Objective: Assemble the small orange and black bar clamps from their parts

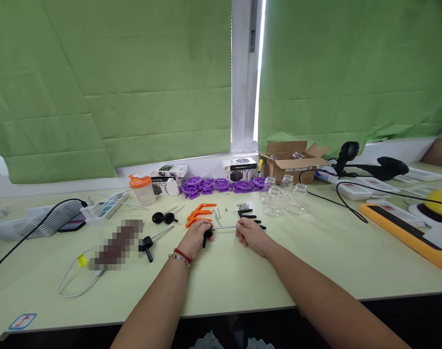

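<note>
My left hand (pixel 197 236) is closed on the black end of a crank handle with a metal rod (pixel 224 227). With pinched fingers, my right hand (pixel 250 233) grips the rod's other end, so it lies level between both hands. Part of the black end (pixel 206 237) shows below my left fingers. Another black crank handle (pixel 147 245) lies to the left, with more black-ended rods (pixel 163 218) behind it. Just beyond my left hand are orange plastic parts (pixel 200 213) and loose screws (pixel 217 218). Small black parts (pixel 247 216) and springs (pixel 244 206) lie beyond my right hand.
Purple plastic wheels (pixel 221 184) line the back, near small boxes (pixel 239 169). Several clear glass jars (pixel 274 202) stand before an open cardboard box (pixel 295 165). An orange-lidded shaker (pixel 143 189) and power strip (pixel 112 206) are left; a yellow-orange bar (pixel 406 237) lies right.
</note>
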A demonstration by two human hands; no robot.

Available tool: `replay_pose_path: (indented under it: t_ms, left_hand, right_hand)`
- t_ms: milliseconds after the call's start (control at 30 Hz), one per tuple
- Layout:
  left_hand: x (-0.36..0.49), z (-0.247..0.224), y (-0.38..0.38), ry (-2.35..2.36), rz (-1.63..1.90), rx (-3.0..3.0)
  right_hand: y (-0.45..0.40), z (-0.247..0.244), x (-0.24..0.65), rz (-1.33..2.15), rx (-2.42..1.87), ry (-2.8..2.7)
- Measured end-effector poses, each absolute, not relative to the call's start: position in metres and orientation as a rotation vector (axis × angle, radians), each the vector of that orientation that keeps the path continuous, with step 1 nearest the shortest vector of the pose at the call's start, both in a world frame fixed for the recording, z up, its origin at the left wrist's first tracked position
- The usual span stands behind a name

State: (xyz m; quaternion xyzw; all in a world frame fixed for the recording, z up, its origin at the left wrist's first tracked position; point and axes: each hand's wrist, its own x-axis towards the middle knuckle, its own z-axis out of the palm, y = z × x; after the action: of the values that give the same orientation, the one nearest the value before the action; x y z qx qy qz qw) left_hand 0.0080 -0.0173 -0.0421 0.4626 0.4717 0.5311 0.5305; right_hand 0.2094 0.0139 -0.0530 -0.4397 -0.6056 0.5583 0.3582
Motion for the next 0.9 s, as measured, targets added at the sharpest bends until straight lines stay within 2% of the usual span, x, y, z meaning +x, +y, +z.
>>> replay_pose_path:
  t_ms: [900]
  left_hand:
    - [0.0063, -0.0433, -0.0181, 1.119, 1.257, 1.108]
  right_hand:
    - [0.0136, -0.0507, 0.2099, 1.447, -1.163, -1.594]
